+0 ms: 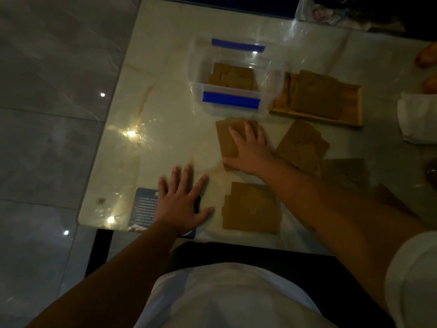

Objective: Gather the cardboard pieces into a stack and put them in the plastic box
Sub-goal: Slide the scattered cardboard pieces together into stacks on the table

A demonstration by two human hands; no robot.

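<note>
A clear plastic box (pixel 196 67) with blue clips stands at the back of the table, with brown cardboard pieces (pixel 233 75) inside. My right hand (pixel 250 150) lies flat, fingers spread, on a cardboard piece (pixel 227 138) in front of the box. Another cardboard pile (pixel 251 208) lies near the front edge, and more cardboard (pixel 302 147) sits to the right of my hand. My left hand (pixel 182 200) rests flat on the table, holding nothing.
A wooden tray (pixel 352 114) right of the box carries more cardboard (pixel 318 95). A blue printed card (pixel 144 207) lies under my left wrist at the table's front-left corner. White paper (pixel 416 119) sits far right. The tiled floor (pixel 47 114) is on the left.
</note>
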